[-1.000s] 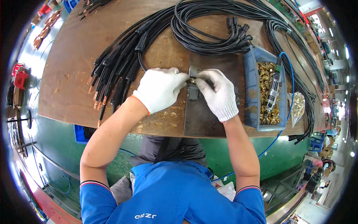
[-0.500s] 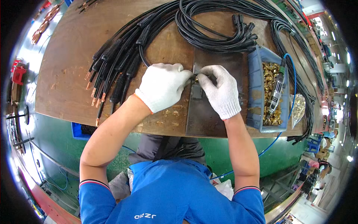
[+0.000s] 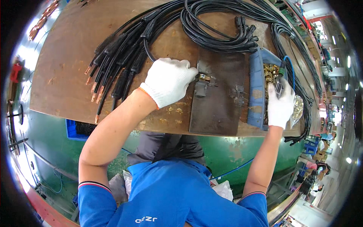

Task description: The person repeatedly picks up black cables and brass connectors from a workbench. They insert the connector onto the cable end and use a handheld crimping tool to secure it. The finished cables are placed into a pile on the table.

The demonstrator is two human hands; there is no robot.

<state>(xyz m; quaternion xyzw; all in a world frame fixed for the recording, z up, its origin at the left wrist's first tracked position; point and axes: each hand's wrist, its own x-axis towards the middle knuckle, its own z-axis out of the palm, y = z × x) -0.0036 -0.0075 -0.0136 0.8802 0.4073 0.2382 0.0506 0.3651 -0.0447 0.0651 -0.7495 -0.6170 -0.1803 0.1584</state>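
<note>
At the left of the frame, black cables (image 3: 109, 62) fan out, copper ends all one way, perhaps for easy picking. Near the centre, the gloved left hand (image 3: 171, 82) is curled closed around one cable (image 3: 148, 48), seemingly steadying its end beside a brass fitting (image 3: 204, 78) on the dark plate (image 3: 215, 115). Toward the right, the right hand (image 3: 281, 104) straddles a tool (image 3: 279, 87) above the blue bin (image 3: 256, 96); I can't tell whether its fingers have closed.

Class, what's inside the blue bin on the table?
Gold-coloured pieces show in the blue bin, a slim tool over them; the right hand hides the tool's near end and whatever lies beneath.
</note>
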